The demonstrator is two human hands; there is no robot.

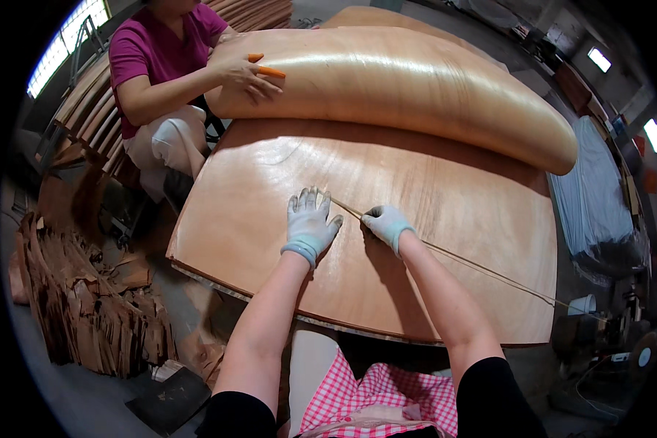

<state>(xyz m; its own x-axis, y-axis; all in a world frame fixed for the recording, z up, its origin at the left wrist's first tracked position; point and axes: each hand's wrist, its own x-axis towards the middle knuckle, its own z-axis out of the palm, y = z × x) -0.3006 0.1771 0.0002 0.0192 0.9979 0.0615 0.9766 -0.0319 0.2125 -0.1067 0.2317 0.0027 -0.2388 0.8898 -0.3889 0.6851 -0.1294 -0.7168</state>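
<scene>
On the wide veneer sheet (445, 212): left hand (310, 221), gloved, fingers spread flat, pressing one end of a thin strip (482, 269); right hand (387, 221), fingers pinched closed on that strip just beside it.

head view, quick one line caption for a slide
Gloved left hand presses flat on a veneer sheet while the right hand pinches a thin strip.

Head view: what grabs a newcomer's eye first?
The big veneer sheet filling the centre, its far part curled into a glossy roll that a co-worker's hand steadies at upper left. On the sheet, the gloved left hand presses flat while the gloved right hand pinches a thin strip running off to the right. Veneer scraps pile on the floor at left.
</scene>
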